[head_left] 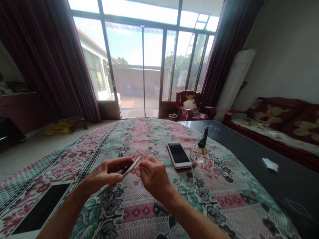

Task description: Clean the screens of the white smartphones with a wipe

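Note:
My left hand (112,172) grips a white-edged smartphone (131,167) by its sides, tilted above the patterned tablecloth (139,212). At the phone's right end, my right hand (154,174) has its fingers curled in a pinch; whatever lies between them is too small or hidden to make out. Right of my hands, another white smartphone (178,154) with a dark screen lies face up on a reddish case or second device. Beside it stands a clear glass bottle (198,153) with a black top. A white tablet (42,209) lies near my left forearm.
The cloth-covered table borders a dark glossy surface (249,159) on the right, where a crumpled white tissue (270,164) lies. A red wooden sofa (279,116) and chair (190,103) stand beyond. Glass doors (139,66) are ahead, and a yellow bag (58,127) sits on the floor.

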Motion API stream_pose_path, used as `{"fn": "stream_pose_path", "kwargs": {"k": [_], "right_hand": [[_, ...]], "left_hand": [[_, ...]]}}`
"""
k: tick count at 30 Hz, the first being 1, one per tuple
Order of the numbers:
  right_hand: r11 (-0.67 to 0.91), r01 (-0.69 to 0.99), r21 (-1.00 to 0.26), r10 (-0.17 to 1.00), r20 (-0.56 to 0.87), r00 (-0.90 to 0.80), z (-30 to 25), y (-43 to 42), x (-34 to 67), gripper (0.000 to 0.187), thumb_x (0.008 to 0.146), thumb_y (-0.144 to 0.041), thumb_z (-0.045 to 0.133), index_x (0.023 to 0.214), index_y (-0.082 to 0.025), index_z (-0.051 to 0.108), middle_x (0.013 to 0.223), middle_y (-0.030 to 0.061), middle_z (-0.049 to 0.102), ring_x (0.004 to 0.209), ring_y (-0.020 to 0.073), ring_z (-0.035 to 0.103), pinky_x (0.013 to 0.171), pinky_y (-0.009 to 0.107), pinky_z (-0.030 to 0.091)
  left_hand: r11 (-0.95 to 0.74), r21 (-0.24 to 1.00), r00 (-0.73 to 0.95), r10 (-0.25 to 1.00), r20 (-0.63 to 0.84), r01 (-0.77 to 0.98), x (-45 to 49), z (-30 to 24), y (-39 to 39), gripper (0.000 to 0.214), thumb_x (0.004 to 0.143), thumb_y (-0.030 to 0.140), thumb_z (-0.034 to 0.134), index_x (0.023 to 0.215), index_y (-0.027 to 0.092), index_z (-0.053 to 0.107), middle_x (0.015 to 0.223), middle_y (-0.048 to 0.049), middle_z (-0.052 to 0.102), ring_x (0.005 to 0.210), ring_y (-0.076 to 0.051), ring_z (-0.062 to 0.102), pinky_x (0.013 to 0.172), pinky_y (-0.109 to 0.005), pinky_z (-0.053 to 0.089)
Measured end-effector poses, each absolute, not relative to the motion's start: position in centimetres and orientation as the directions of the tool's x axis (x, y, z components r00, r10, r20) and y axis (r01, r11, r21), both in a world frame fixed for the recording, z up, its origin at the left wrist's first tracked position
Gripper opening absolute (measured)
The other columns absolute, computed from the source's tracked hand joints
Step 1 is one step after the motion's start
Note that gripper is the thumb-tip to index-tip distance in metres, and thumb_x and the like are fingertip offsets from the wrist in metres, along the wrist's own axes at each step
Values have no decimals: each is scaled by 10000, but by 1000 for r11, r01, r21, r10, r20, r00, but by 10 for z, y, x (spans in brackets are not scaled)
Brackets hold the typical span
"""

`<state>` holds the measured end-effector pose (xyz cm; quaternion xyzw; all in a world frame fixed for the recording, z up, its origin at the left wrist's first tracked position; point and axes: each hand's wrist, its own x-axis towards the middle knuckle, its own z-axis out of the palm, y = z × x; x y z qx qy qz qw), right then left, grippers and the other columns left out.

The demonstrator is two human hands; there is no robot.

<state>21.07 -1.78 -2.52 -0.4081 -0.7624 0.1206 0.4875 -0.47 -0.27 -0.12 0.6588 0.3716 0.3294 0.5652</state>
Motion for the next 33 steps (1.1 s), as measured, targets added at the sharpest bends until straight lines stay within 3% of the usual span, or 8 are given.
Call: {"fn": "stream_pose_path", "kwargs": {"k": [5,15,21,26,33], "right_hand": [[621,469,-628,725,687,-40,-16,-10,218,139,786,-120,567,848,-181,675,803,43,636,751,147,592,697,283,478],[725,390,-568,665,724,-183,-8,-22,212,178,860,-187,512,920,-207,678,827,40,617,784,141,581,709,287,493],[697,406,-591,685,715,-135,-10,-21,212,156,848,-180,527,883,-199,678,802,40,613,758,143,573,690,290,487],[742,358,-567,653,733,-191,-10,-24,209,175,861,-181,514,937,-190,670,850,48,612,792,137,579,707,273,483],[703,400,-589,682,717,-143,-14,-23,209,162,855,-171,517,895,-182,673,796,43,599,751,142,562,688,278,474]], "left_hand": [[-52,990,508,861,-21,128,-2,-1,-4,596,648,349,707,1217,213,597,1270,-63,599,1204,-339,495,1028,-466,374],[-105,987,501,865,30,122,-5,-2,-2,583,654,340,703,1212,208,601,1278,-68,593,1221,-335,481,1046,-475,351],[-67,987,487,873,-11,143,-3,-2,-3,579,628,344,722,1185,225,621,1233,-59,627,1185,-330,516,1038,-472,363],[-108,980,451,892,21,167,-4,-2,-2,573,631,324,720,1187,230,621,1260,-49,607,1212,-324,494,1041,-450,368],[-147,958,448,894,22,245,-3,-5,0,571,632,314,731,1187,236,619,1282,-41,591,1242,-313,469,1084,-456,310]]}}
